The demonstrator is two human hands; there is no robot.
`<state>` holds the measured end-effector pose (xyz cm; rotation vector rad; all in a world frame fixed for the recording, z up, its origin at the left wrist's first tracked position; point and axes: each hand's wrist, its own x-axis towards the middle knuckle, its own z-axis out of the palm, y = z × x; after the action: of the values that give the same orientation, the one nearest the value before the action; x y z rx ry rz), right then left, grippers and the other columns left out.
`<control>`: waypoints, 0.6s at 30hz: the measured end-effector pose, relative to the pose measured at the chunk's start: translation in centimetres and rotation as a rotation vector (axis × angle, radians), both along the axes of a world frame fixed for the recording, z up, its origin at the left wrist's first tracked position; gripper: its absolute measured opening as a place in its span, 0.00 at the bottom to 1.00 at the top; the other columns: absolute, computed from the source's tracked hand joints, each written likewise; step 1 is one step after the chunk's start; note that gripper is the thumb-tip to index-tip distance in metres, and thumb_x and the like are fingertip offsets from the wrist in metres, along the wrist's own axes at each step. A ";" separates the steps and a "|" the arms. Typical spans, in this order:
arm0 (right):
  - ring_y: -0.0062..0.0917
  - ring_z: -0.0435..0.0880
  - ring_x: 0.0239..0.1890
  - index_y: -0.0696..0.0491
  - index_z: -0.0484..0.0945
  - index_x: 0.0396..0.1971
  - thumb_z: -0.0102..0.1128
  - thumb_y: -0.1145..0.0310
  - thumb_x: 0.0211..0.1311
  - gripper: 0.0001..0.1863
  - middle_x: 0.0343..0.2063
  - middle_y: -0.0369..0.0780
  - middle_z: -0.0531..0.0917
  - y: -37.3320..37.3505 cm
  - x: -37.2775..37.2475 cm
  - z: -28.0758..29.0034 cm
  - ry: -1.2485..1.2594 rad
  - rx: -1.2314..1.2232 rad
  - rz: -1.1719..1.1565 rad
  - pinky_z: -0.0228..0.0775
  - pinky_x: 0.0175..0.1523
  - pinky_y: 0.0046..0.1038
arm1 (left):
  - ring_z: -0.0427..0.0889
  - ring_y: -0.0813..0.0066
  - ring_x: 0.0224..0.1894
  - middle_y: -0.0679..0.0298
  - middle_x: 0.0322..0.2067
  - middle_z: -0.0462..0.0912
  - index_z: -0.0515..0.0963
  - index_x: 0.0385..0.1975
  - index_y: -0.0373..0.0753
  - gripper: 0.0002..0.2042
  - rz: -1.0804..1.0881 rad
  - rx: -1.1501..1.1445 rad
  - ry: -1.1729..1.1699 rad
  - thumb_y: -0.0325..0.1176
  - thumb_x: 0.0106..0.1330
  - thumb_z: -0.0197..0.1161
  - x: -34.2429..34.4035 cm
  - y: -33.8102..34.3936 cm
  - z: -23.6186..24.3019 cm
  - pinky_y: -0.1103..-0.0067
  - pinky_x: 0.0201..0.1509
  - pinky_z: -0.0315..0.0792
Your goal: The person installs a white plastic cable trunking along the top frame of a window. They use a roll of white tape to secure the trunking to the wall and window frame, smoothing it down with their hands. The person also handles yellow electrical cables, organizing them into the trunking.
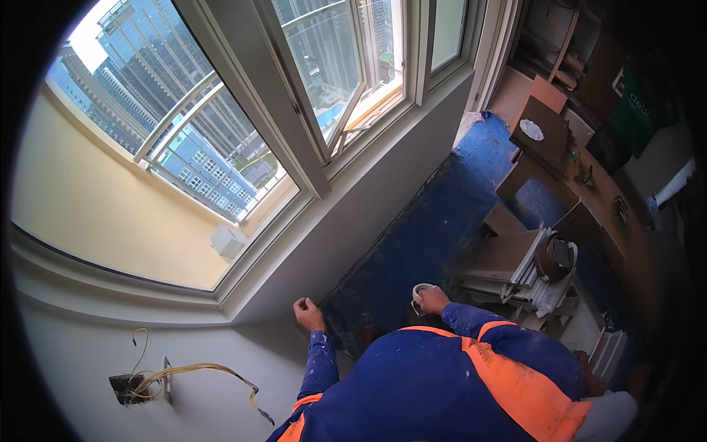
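My left hand (pixel 309 315) is held up close to the grey-white wall below the window, its fingers curled together in a pinch. Whatever lies between those fingertips, if anything, is too small to make out. To the right, my right hand (pixel 432 300) is closed around a pale, ring-shaped thing that looks like a roll of tape (pixel 421 288); the fingers hide part of it. Both hands are in front of my body, above the blue floor covering (pixel 398 258), in paint-spotted blue sleeves.
Loose wires (pixel 206 367) stick out of an open wall box (pixel 132 388) at the lower left. A casement window (pixel 346 110) stands ajar. Stacked boards (pixel 508 258) lie to the right, by a brown wooden bench (pixel 600 195) with tools on it.
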<state>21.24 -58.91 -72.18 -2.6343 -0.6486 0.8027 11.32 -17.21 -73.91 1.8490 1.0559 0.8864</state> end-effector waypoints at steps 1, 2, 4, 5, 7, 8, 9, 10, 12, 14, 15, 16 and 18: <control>0.46 0.84 0.55 0.55 0.85 0.48 0.56 0.58 0.65 0.20 0.49 0.49 0.87 -1.0 0.3 -0.2 0.008 0.002 -0.026 0.69 0.64 0.47 | 0.79 0.77 0.25 0.63 0.28 0.82 0.78 0.37 0.34 0.08 -0.006 -0.045 0.031 0.33 0.70 0.67 -0.4 -0.9 -0.3 0.78 0.25 0.74; 0.47 0.84 0.54 0.55 0.85 0.48 0.56 0.57 0.66 0.20 0.48 0.50 0.87 -2.2 0.3 -0.4 0.016 0.002 -0.050 0.70 0.64 0.46 | 0.79 0.76 0.24 0.62 0.27 0.82 0.78 0.35 0.35 0.09 0.039 -0.207 0.076 0.34 0.70 0.67 -1.4 -2.1 -0.6 0.78 0.26 0.74; 0.49 0.84 0.53 0.56 0.85 0.47 0.56 0.56 0.66 0.21 0.47 0.51 0.87 -3.9 0.4 -0.6 0.044 0.013 -0.084 0.72 0.62 0.46 | 0.80 0.75 0.22 0.61 0.25 0.82 0.77 0.30 0.35 0.12 0.153 -0.522 0.151 0.37 0.71 0.67 -3.5 -4.1 -0.4 0.77 0.26 0.74; 0.49 0.84 0.52 0.55 0.86 0.46 0.56 0.56 0.65 0.20 0.47 0.51 0.87 -4.7 0.2 -0.5 0.070 0.023 -0.095 0.73 0.61 0.46 | 0.76 0.77 0.17 0.63 0.22 0.80 0.75 0.26 0.37 0.16 0.213 -0.681 0.101 0.40 0.74 0.64 -4.7 -5.0 -0.8 0.77 0.19 0.70; 0.49 0.85 0.51 0.54 0.87 0.44 0.58 0.55 0.63 0.20 0.46 0.51 0.87 -5.5 0.8 0.5 0.129 0.066 -0.127 0.75 0.59 0.46 | 0.78 0.75 0.17 0.62 0.20 0.79 0.75 0.28 0.39 0.15 0.230 -0.823 0.128 0.41 0.75 0.62 -7.8 -5.6 -3.7 0.76 0.19 0.71; 0.48 0.85 0.50 0.54 0.87 0.43 0.58 0.55 0.62 0.20 0.45 0.51 0.87 -6.0 1.1 1.4 0.164 0.081 -0.156 0.75 0.58 0.45 | 0.78 0.74 0.17 0.62 0.20 0.79 0.75 0.29 0.39 0.15 0.241 -0.901 0.150 0.42 0.76 0.61 -9.9 -6.6 -4.7 0.75 0.19 0.72; 0.48 0.86 0.50 0.54 0.87 0.42 0.59 0.55 0.61 0.20 0.44 0.51 0.88 -6.6 1.8 1.5 0.182 0.098 -0.193 0.75 0.58 0.45 | 0.76 0.74 0.17 0.64 0.22 0.79 0.74 0.34 0.39 0.10 0.145 -0.962 0.204 0.37 0.75 0.61 -9.8 -7.9 -4.8 0.76 0.19 0.69; 0.48 0.86 0.49 0.53 0.88 0.41 0.59 0.55 0.60 0.20 0.43 0.51 0.88 -7.7 1.6 1.3 0.201 0.114 -0.201 0.76 0.57 0.46 | 0.76 0.73 0.18 0.63 0.23 0.79 0.74 0.36 0.38 0.09 0.085 -0.975 0.336 0.36 0.74 0.62 -10.1 -9.2 -4.7 0.75 0.20 0.69; 0.49 0.86 0.47 0.53 0.88 0.40 0.58 0.54 0.59 0.20 0.42 0.51 0.88 -9.7 1.1 0.9 0.238 0.153 -0.242 0.77 0.55 0.46 | 0.77 0.72 0.18 0.62 0.25 0.80 0.74 0.41 0.37 0.09 -0.058 -0.980 0.614 0.35 0.73 0.63 -10.3 -11.5 -4.6 0.73 0.20 0.70; 0.50 0.86 0.46 0.52 0.89 0.40 0.59 0.53 0.58 0.21 0.40 0.52 0.88 -11.6 1.5 -0.1 0.245 0.177 -0.272 0.78 0.55 0.46 | 0.82 0.68 0.22 0.56 0.31 0.83 0.74 0.52 0.35 0.16 -0.246 -0.892 0.789 0.33 0.70 0.67 -9.3 -12.4 -4.3 0.70 0.23 0.72; 0.50 0.86 0.45 0.52 0.89 0.40 0.59 0.53 0.57 0.21 0.40 0.52 0.88 -12.8 1.2 -0.8 0.250 0.188 -0.311 0.78 0.55 0.46 | 0.83 0.68 0.23 0.55 0.32 0.84 0.75 0.54 0.34 0.17 -0.362 -0.850 0.839 0.33 0.70 0.67 -8.7 -12.6 -4.0 0.71 0.23 0.73; 0.50 0.86 0.45 0.52 0.89 0.40 0.60 0.52 0.57 0.21 0.40 0.52 0.88 -13.9 0.9 -1.4 0.236 0.205 -0.351 0.78 0.55 0.46 | 0.84 0.67 0.24 0.54 0.33 0.84 0.75 0.56 0.34 0.18 -0.485 -0.806 0.891 0.33 0.70 0.68 -8.2 -13.0 -4.0 0.71 0.23 0.73; 0.51 0.86 0.45 0.51 0.89 0.40 0.61 0.52 0.57 0.20 0.40 0.52 0.88 -15.5 1.0 -2.0 0.196 0.255 -0.454 0.78 0.54 0.46 | 0.86 0.67 0.27 0.55 0.33 0.85 0.77 0.55 0.31 0.20 -0.604 -0.692 0.760 0.38 0.70 0.68 -5.7 -11.7 -5.0 0.73 0.27 0.79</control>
<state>22.21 -74.38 -74.16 -2.3019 -0.0826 0.7643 5.61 -28.88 -78.87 1.7201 0.9506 -0.5344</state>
